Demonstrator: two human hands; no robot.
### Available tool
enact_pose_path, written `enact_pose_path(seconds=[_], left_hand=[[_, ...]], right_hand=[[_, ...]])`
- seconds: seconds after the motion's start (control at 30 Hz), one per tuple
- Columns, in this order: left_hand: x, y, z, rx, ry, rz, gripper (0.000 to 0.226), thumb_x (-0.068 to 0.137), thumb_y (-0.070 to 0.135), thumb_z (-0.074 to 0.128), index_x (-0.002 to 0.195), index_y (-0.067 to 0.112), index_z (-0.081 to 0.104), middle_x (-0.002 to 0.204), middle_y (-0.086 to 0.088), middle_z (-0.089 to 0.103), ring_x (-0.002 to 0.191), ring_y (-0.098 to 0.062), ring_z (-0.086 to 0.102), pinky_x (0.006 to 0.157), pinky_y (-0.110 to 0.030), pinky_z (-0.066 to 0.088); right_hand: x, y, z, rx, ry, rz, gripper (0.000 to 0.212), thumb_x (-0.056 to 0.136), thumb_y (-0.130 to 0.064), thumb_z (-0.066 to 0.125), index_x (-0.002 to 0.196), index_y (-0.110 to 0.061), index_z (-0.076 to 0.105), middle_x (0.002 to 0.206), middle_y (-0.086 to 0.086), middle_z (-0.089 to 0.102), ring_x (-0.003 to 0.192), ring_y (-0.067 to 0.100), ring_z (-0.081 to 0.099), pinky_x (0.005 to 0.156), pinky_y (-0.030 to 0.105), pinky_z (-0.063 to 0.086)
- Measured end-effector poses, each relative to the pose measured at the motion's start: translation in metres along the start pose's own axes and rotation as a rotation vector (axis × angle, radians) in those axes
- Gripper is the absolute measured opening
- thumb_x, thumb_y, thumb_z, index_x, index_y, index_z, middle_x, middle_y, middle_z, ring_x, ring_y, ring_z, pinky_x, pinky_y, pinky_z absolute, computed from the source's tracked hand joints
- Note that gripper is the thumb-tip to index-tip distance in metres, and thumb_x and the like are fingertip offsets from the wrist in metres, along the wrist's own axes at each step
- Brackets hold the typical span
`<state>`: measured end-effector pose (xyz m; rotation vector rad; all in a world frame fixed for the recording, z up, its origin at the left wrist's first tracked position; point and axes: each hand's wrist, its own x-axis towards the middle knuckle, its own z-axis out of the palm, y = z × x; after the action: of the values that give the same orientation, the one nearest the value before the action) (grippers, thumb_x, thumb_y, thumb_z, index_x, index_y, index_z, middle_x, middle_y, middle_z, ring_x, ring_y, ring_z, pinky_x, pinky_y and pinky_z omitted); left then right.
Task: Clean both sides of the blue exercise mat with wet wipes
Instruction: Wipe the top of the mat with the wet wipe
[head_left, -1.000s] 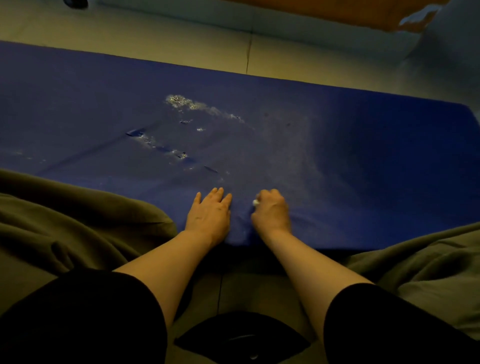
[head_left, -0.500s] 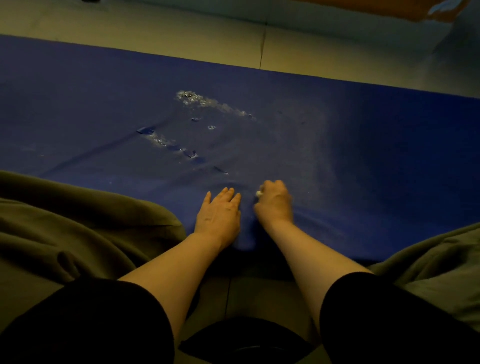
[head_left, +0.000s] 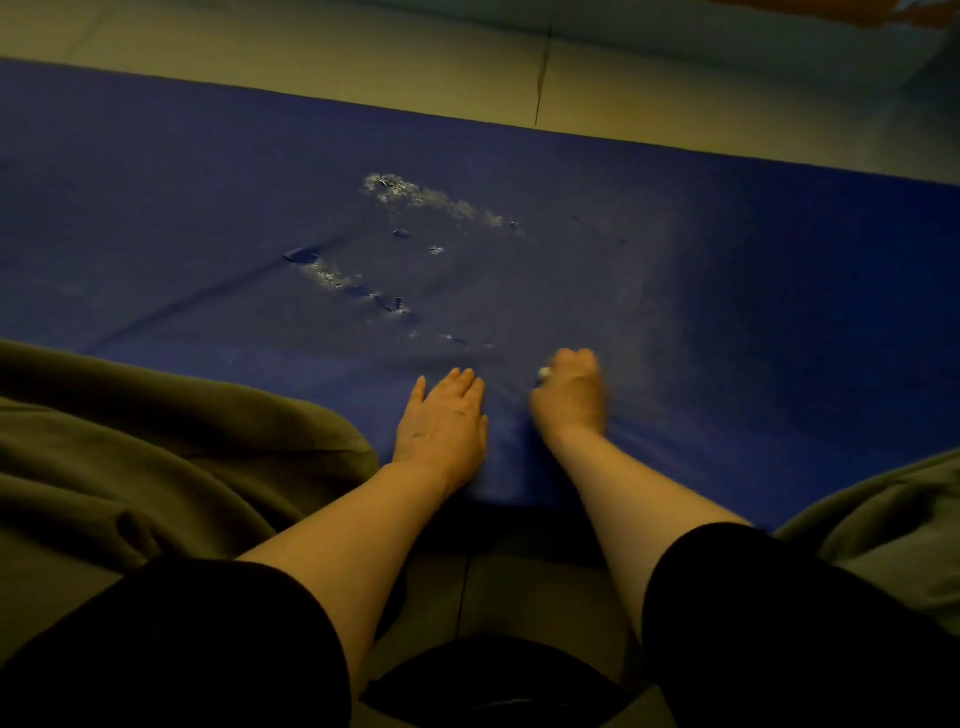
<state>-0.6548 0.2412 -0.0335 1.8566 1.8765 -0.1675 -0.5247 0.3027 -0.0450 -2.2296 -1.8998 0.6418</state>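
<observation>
The blue exercise mat (head_left: 779, 291) lies flat across the floor, with worn, flaking patches (head_left: 410, 195) near its middle. My left hand (head_left: 441, 421) rests flat on the mat's near edge, fingers straight. Just to its right, my right hand (head_left: 569, 395) is curled into a fist around a small white wet wipe (head_left: 544, 372), of which only a bit shows at the thumb side, and presses it on the mat. A pale damp-looking streak runs up the mat beyond that hand.
Olive-green fabric (head_left: 156, 457) bunches over the mat's near edge at left, and more of it (head_left: 883, 519) lies at the right. Beige floor (head_left: 363, 67) with a seam runs behind the mat. A dark object (head_left: 488, 680) sits on the floor below my arms.
My right hand has slid forward, away from me, rubbing the wipe along the mat. My left hand stays pressed flat at the near edge.
</observation>
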Motion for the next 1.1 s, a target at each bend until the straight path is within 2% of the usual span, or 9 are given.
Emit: enact_pose_path(seconds=[0.07,0.17,0.37,0.43,0.6,0.7,0.8,0.93,1.1], left_hand=[[0.001,-0.001,0.0,-0.021,-0.008,-0.008,0.055,0.104,0.026,0.033,0.154,0.015,0.014,0.162,-0.001,0.01,0.149,-0.015,0.004,0.12,-0.039,-0.001],[0.004,-0.003,0.0,-0.033,0.007,-0.034,0.056,0.103,0.029,0.035,0.154,0.014,0.017,0.162,-0.003,0.013,0.149,-0.015,0.007,0.121,-0.035,0.001],[0.011,-0.002,-0.001,-0.034,0.014,-0.04,0.058,0.104,0.035,0.035,0.154,0.012,0.016,0.161,-0.002,0.013,0.149,-0.015,0.007,0.12,-0.035,0.001],[0.014,-0.002,0.001,-0.045,0.028,-0.049,0.057,0.104,0.035,0.035,0.153,0.013,0.017,0.161,-0.002,0.014,0.149,-0.015,0.008,0.12,-0.035,0.001],[0.022,0.001,0.006,-0.037,0.076,-0.066,0.054,0.103,0.033,0.036,0.152,0.013,0.023,0.16,-0.003,0.018,0.148,-0.015,0.012,0.12,-0.037,0.005],[0.022,0.0,0.005,-0.043,0.082,-0.058,0.057,0.102,0.034,0.039,0.152,0.013,0.023,0.16,-0.004,0.018,0.148,-0.016,0.012,0.12,-0.036,0.004],[0.026,-0.003,-0.003,-0.089,0.083,-0.049,0.071,0.098,0.036,0.051,0.154,0.013,0.013,0.162,-0.004,0.006,0.149,-0.017,0.002,0.12,-0.036,0.002],[0.057,-0.01,-0.036,0.021,-0.03,-0.031,0.114,0.078,0.049,0.074,0.154,0.013,-0.004,0.162,-0.003,-0.01,0.148,-0.021,-0.015,0.119,-0.048,-0.001],[0.087,-0.015,-0.045,0.128,-0.216,-0.012,0.132,0.066,0.057,0.079,0.153,0.012,-0.01,0.161,-0.003,-0.015,0.147,-0.022,-0.018,0.117,-0.057,0.0]], right_hand=[[-0.017,-0.028,0.017,0.053,-0.06,-0.164,0.017,0.085,-0.013,0.055,0.098,-0.003,0.061,0.11,0.017,0.054,0.093,0.035,0.057,0.077,0.035,0.044],[-0.015,-0.032,0.018,0.082,-0.112,-0.215,0.017,0.084,-0.011,0.055,0.097,-0.004,0.063,0.109,0.015,0.054,0.095,0.034,0.057,0.077,0.034,0.044],[0.032,0.038,-0.012,0.053,0.061,0.16,0.02,0.083,-0.006,0.055,0.101,-0.003,0.064,0.114,0.018,0.055,0.099,0.038,0.057,0.081,0.035,0.045],[0.03,0.031,-0.009,0.055,0.076,0.194,0.021,0.084,-0.007,0.056,0.104,-0.002,0.061,0.115,0.018,0.053,0.1,0.038,0.056,0.084,0.037,0.045],[0.0,-0.024,0.021,0.106,-0.007,-0.103,0.02,0.08,-0.004,0.056,0.1,-0.002,0.06,0.112,0.016,0.053,0.095,0.035,0.057,0.08,0.037,0.045],[0.012,-0.019,0.019,0.101,-0.051,-0.18,0.019,0.08,-0.003,0.056,0.097,-0.002,0.061,0.11,0.017,0.054,0.094,0.037,0.056,0.078,0.038,0.046],[0.039,0.013,0.006,0.13,0.053,-0.019,0.02,0.081,-0.001,0.052,0.097,-0.003,0.064,0.109,0.018,0.054,0.094,0.038,0.057,0.078,0.036,0.045],[0.053,0.027,0.001,0.101,0.168,0.177,0.018,0.083,-0.001,0.05,0.098,-0.003,0.062,0.11,0.016,0.053,0.095,0.037,0.056,0.077,0.035,0.043],[0.032,-0.02,0.033,0.134,-0.011,-0.206,0.015,0.082,-0.005,0.054,0.095,-0.004,0.062,0.105,0.015,0.055,0.089,0.033,0.057,0.07,0.031,0.039]])
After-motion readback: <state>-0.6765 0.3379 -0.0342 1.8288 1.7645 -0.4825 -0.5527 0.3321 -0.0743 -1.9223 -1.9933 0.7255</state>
